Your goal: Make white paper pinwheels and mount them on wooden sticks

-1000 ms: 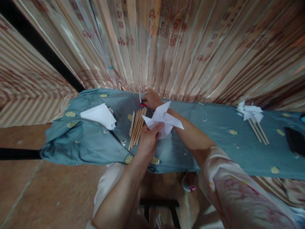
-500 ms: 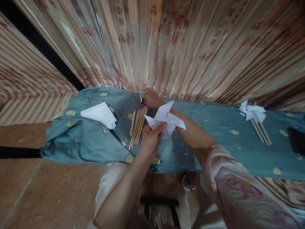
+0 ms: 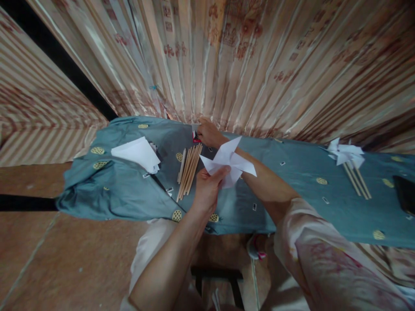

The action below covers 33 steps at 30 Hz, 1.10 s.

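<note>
My left hand [image 3: 209,185] pinches a white paper pinwheel [image 3: 227,157] between thumb and fingers over the near side of the cloth. At the back of the table, my right hand [image 3: 210,133] is at a small red box [image 3: 196,137] with a clear upright part. Its fingers are bent and closed at the box; whatever is between them is hidden. Just left of my hands lies a row of thin wooden sticks [image 3: 189,170], with a pale pencil-like stick [image 3: 182,165] along its left side.
A stack of folded white papers [image 3: 136,153] lies on the left of the blue-green tablecloth [image 3: 292,203]. Finished pinwheels on sticks [image 3: 346,153] rest at the right, near a dark flat object [image 3: 404,194]. A pleated curtain [image 3: 220,65] hangs along the back edge.
The view has shifted slightly. My left hand still holds the pinwheel in about the same place, and my right hand stays at the red box with its fingers slightly moved.
</note>
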Tool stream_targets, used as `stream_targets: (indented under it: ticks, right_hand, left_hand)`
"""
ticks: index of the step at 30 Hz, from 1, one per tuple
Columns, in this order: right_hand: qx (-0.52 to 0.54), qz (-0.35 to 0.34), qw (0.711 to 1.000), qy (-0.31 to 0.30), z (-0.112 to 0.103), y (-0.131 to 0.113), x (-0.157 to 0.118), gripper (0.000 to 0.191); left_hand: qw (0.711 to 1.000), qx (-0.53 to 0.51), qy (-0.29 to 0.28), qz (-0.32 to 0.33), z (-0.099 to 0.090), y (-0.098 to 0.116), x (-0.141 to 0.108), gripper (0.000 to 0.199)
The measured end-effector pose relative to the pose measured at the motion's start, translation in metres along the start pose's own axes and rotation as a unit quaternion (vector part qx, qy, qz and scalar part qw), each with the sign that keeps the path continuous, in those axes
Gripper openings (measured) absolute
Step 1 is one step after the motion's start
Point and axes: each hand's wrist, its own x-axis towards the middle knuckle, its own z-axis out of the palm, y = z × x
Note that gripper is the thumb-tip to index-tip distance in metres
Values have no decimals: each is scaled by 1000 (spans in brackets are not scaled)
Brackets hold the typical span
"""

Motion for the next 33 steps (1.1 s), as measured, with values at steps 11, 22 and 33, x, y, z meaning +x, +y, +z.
stream_targets:
  ticks: [11, 22, 33]
  right_hand:
    - [-13, 19, 1000, -8, -5, -7, 3, 25]
    - [-19, 18, 1000, -10, -3, -8, 5, 26]
    - [-24, 41, 999, -6, -18, -6, -1, 27]
  left_hand:
    - [1000, 2, 2, 0, 0, 0, 0, 35]
    - [1000, -6, -2, 12, 0, -1, 1, 34]
    - [1000, 5, -2, 6, 1, 2, -1, 36]
